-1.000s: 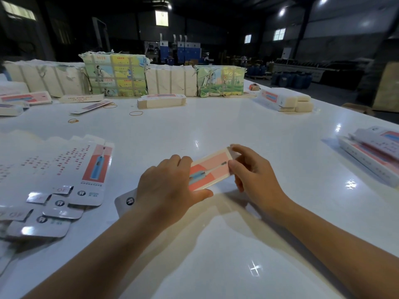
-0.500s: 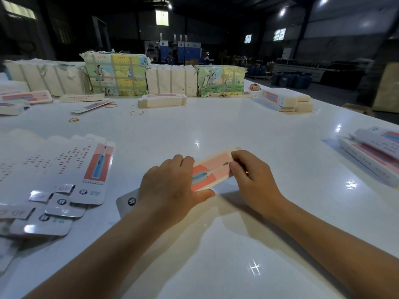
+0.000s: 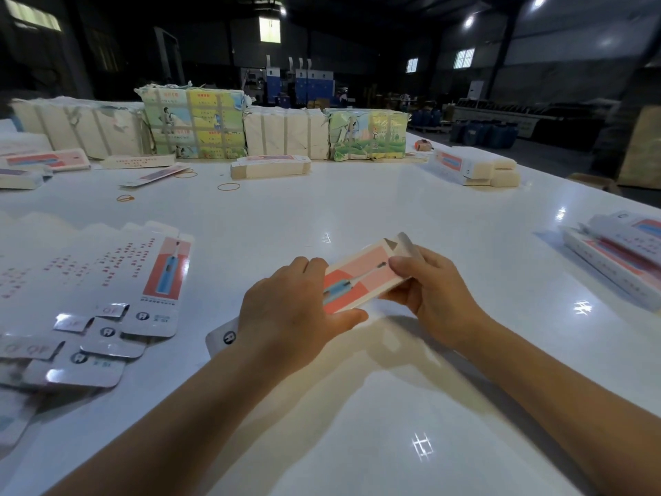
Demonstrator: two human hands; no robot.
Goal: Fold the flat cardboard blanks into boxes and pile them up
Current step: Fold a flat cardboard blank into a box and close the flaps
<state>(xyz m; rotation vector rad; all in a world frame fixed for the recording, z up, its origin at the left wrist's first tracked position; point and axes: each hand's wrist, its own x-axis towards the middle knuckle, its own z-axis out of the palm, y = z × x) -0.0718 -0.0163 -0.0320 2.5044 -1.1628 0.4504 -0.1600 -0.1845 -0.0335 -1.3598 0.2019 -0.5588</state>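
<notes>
You lifted the toothbrush box [image 3: 352, 281] off the white table [image 3: 411, 216] and its far-end flaps sprang open, so it was taking shape. Your left hand [image 3: 289, 309] gripped the near half, your right hand [image 3: 434, 295] pinched the far end; flat blanks [image 3: 107, 281] waited at your left

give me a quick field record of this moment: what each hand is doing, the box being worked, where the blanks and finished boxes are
left hand: grips the near end of the box
right hand: pinches the far end by the flaps
box in work: pink toothbrush print, held just above the table, far flaps open
flat blanks: fanned out on the left of the white table
finished boxes: piled at the right edge
back row: wrapped bundles along the far side
</notes>
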